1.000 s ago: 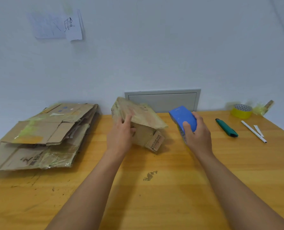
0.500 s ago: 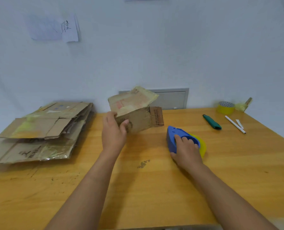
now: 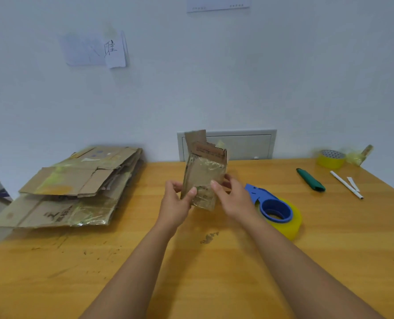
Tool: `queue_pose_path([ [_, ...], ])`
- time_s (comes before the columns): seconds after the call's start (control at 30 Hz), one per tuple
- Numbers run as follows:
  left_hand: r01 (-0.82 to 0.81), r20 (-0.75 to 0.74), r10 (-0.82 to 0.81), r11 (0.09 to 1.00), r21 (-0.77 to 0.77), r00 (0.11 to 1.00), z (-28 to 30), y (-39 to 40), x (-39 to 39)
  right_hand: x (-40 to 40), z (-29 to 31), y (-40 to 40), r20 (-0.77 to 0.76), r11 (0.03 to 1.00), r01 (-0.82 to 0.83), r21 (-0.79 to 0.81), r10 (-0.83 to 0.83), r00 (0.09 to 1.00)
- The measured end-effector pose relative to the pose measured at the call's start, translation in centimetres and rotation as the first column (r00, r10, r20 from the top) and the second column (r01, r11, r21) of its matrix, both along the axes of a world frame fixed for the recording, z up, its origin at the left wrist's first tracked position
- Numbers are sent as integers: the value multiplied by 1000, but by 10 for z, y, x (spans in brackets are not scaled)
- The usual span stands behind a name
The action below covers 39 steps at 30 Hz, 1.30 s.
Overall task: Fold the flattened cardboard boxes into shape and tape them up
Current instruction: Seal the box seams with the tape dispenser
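Note:
A small worn cardboard box [image 3: 203,171], wrapped in old clear tape, stands upright above the middle of the wooden table [image 3: 214,272], its top flaps sticking up. My left hand [image 3: 176,201] pinches its lower left edge with thumb in front. My right hand [image 3: 231,196] holds its lower right edge, thumb on the front face and fingers behind. A blue tape dispenser [image 3: 269,203] with a yellow tape roll lies on the table just right of my right hand, with no hand on it.
A stack of flattened cardboard boxes [image 3: 71,187] lies at the left. At the back right are a yellow tape roll [image 3: 330,158], a green utility knife [image 3: 311,180] and a white pen [image 3: 346,185]. A grey wall panel [image 3: 249,143] sits behind the box.
My right hand set the blue tape dispenser down on the table, let go and moved left onto the box. The box was turned upright between both hands.

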<state>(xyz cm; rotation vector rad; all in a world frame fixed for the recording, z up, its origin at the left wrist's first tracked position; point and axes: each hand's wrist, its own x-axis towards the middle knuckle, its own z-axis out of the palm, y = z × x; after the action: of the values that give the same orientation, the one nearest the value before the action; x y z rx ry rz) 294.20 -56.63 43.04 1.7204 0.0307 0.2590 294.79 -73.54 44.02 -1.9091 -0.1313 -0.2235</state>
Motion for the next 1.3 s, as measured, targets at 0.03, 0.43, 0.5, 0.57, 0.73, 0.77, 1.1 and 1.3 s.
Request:
queue_pose_path([
  [0.03,24,-21,-21,989,143,1000,-1,5,1,3,-4,0,9,999,21,-41,-21,1000],
  [0.43,111,-8,-112,962,250,994,-23,12,24,17,-31,12,-84,892,-7,-452,-34,996],
  [0.5,108,35,-116,978,178,993,-24,12,25,24,-26,10,-138,906,-60,-419,2,990],
  [0.57,99,59,-109,983,152,992,-24,11,29,31,-21,5,-182,912,-99,-398,27,983],
  [0.73,76,49,-88,975,209,995,-17,7,48,46,4,-10,-255,928,-133,-348,43,966],
  [0.77,85,60,-102,969,233,993,-14,5,52,48,11,-13,-254,939,-129,-318,47,966],
  [1.1,78,236,-171,931,356,957,34,-46,87,69,42,-64,-87,994,-96,-47,92,992],
  [1.3,188,245,-286,915,356,927,52,-112,102,73,60,-117,19,993,90,71,-92,996],
])
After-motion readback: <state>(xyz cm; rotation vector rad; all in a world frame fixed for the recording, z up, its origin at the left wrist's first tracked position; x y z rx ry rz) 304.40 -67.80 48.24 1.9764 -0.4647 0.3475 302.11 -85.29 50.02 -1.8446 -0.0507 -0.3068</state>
